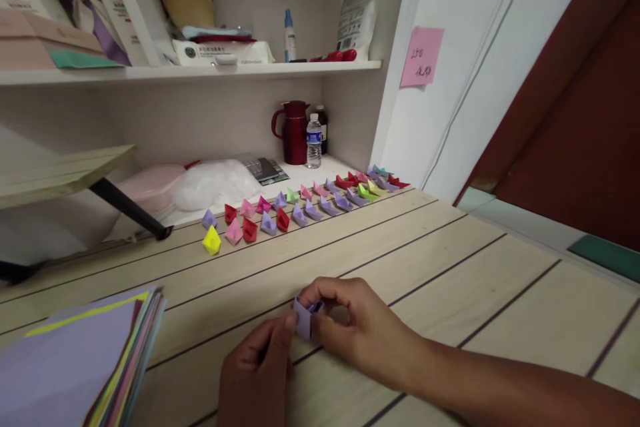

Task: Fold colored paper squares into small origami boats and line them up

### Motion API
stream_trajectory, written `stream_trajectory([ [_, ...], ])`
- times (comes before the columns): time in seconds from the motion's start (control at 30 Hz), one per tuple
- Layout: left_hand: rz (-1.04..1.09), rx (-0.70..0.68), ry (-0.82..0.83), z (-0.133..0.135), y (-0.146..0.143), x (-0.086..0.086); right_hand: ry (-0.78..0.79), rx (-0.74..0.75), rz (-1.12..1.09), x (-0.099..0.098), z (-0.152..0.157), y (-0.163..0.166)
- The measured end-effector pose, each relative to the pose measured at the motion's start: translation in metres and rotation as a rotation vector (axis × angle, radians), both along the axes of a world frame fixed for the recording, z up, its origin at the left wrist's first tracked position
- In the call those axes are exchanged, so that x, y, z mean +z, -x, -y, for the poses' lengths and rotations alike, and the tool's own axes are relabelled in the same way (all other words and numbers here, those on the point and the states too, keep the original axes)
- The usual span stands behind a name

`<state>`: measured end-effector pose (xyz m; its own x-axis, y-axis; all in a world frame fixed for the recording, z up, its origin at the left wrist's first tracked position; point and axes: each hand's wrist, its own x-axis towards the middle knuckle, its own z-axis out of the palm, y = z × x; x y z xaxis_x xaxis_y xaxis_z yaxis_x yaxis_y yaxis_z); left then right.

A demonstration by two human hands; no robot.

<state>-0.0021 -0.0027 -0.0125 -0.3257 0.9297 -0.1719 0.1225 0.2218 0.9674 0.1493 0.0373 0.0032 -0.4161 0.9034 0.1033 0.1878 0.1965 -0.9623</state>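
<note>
Between my two hands, just above the wooden table [240,280], is a small folded piece of purple paper [303,320], partly opened into a pocket. My left hand [263,357] pinches its left edge between thumb and fingers. On the other side, my right hand [350,320] grips it with the thumb below and the index finger curled over the top. Beyond the hands, several folded paper boats stand in two rows along the table's far edge, among them a yellow boat [212,241] at the left end and a pink boat [234,232].
A stack of coloured paper sheets [65,360] lies at the lower left. Behind the boats, a white shelf holds a plastic bag [215,183], a dark red jug [295,133] and a water bottle [313,143]. A raised board [60,170] juts in from the left.
</note>
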Motion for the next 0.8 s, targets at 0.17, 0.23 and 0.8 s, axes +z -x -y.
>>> stream_trajectory([
  [0.17,0.027,0.008,-0.001,-0.0014,0.0007,-0.0038,-0.243,-0.042,0.143,-0.0006,-0.0013,-0.0034],
  [0.23,0.035,0.009,-0.008,-0.0017,-0.0001,-0.0047,-0.304,-0.038,0.191,0.0016,-0.0012,-0.0051],
  [0.8,0.035,0.025,0.002,-0.0001,-0.0003,-0.0005,0.058,0.022,-0.06,0.0024,-0.0023,0.0006],
])
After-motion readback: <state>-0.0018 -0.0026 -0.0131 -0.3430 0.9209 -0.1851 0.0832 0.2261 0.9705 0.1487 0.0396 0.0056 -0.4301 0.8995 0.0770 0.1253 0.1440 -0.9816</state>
